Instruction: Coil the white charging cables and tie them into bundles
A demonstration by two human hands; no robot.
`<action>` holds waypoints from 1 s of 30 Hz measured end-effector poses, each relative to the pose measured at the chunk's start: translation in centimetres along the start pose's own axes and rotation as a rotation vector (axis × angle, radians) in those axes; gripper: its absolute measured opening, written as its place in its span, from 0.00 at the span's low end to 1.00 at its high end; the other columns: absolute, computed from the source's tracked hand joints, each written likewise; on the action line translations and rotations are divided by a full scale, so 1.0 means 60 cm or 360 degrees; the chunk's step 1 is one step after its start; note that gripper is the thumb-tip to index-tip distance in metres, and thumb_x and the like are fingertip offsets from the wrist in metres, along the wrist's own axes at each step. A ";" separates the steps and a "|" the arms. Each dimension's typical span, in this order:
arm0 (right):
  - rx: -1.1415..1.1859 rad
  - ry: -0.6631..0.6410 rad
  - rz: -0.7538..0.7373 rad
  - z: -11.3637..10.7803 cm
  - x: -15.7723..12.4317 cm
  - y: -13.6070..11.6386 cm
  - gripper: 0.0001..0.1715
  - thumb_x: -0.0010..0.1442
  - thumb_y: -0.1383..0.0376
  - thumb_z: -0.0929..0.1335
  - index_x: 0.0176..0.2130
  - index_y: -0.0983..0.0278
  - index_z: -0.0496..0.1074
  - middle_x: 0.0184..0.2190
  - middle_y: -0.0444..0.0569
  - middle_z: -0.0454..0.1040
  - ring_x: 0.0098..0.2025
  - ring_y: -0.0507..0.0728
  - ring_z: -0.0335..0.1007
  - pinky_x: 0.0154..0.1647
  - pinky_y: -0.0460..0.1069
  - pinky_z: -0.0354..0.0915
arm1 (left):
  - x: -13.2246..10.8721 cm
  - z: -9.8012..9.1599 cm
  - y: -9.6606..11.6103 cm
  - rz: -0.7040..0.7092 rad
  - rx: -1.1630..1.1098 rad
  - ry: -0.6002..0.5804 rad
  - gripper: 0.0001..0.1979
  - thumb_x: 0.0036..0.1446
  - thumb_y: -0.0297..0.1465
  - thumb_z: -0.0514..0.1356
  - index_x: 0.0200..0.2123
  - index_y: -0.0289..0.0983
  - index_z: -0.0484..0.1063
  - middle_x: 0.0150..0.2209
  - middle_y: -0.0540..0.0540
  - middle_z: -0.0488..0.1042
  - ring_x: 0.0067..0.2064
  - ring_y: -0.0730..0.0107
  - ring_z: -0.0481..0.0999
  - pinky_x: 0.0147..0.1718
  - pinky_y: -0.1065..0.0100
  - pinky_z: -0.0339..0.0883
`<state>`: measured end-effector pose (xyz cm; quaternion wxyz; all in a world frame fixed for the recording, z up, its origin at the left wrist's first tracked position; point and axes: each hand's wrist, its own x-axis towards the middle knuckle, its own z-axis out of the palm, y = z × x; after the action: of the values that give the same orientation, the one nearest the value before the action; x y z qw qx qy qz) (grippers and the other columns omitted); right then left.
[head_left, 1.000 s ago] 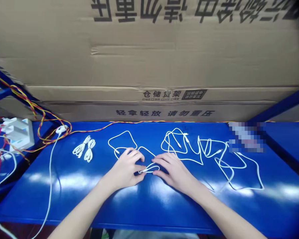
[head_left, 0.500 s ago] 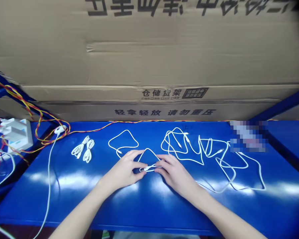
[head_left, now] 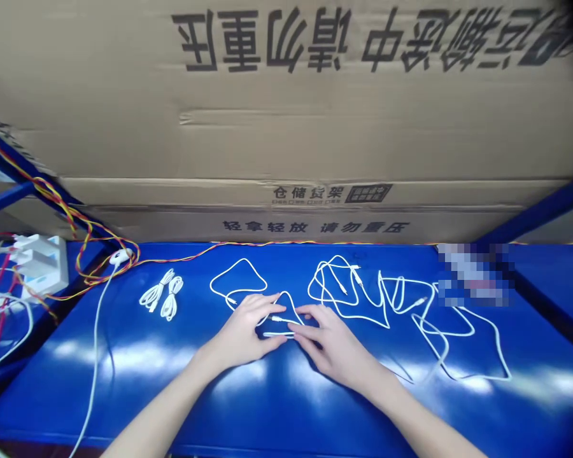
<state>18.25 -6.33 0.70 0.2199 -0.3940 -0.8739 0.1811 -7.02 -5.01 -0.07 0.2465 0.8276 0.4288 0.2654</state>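
Observation:
Above the blue shelf board, a white charging cable [head_left: 277,334] stretches between my two hands, partly looped. A small plug end [head_left: 277,318] of it shows in the gap between the fingers. My left hand [head_left: 246,329] grips the cable, its thumb low and its forefinger near the upper part of the loop. From the other side, my right hand [head_left: 332,343] holds the same cable between fingertips and thumb. Part of the cable is hidden behind the left fingers. Just beyond the left hand, a white cable loop [head_left: 239,261] lies on the board, its near end running behind that hand.
Two bundled white cables [head_left: 162,296] lie to the left. Loose, tangled white cables [head_left: 348,286] spread over the right side of the blue shelf [head_left: 229,407]. A white power strip [head_left: 42,267] and red-yellow wires [head_left: 95,235] crowd the left edge. Cardboard [head_left: 267,146] walls the back.
My view has tilted up slightly. The cable between my hands has opened wider, its plug end now apart from the lower strand, and the left thumb has shifted down to that strand.

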 end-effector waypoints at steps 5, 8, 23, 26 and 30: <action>0.0262 -0.0006 0.0192 -0.007 0.001 0.002 0.25 0.65 0.65 0.72 0.60 0.55 0.73 0.54 0.53 0.75 0.54 0.61 0.73 0.58 0.58 0.71 | 0.004 -0.001 0.002 0.0043 0.0018 -0.0017 0.28 0.53 0.36 0.73 0.57 0.44 0.75 0.63 0.39 0.73 0.63 0.49 0.72 0.64 0.43 0.64; 0.0302 0.0002 0.0219 -0.004 -0.001 0.005 0.30 0.65 0.64 0.73 0.64 0.55 0.69 0.55 0.53 0.75 0.56 0.62 0.73 0.59 0.59 0.70 | 0.006 -0.003 0.004 0.0048 -0.0030 -0.0017 0.28 0.51 0.35 0.74 0.56 0.44 0.75 0.63 0.39 0.74 0.62 0.49 0.73 0.63 0.44 0.64; 0.0429 0.0020 0.0278 0.008 0.003 0.013 0.36 0.60 0.67 0.77 0.64 0.56 0.67 0.52 0.51 0.76 0.54 0.61 0.72 0.59 0.58 0.69 | 0.004 -0.006 0.012 0.0072 -0.0113 -0.0081 0.23 0.55 0.35 0.71 0.54 0.43 0.74 0.67 0.39 0.69 0.67 0.48 0.68 0.66 0.43 0.60; 0.0377 0.0046 0.0222 0.007 0.006 0.015 0.36 0.59 0.65 0.78 0.63 0.57 0.68 0.52 0.52 0.76 0.56 0.63 0.70 0.60 0.60 0.67 | 0.005 -0.004 0.007 0.0177 0.0126 -0.0097 0.28 0.54 0.40 0.73 0.57 0.43 0.73 0.66 0.38 0.70 0.66 0.45 0.68 0.66 0.40 0.59; 0.0346 0.0041 0.0225 0.001 0.010 0.016 0.35 0.59 0.63 0.78 0.63 0.58 0.69 0.52 0.53 0.77 0.55 0.63 0.70 0.59 0.60 0.67 | 0.005 -0.006 0.004 0.0188 0.0210 -0.0050 0.19 0.59 0.39 0.70 0.52 0.43 0.76 0.63 0.41 0.72 0.68 0.46 0.64 0.65 0.41 0.59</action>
<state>18.45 -5.29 0.30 0.2593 -0.4307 -0.8162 0.2847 -6.98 -4.80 0.41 0.1822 0.8699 0.3919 0.2375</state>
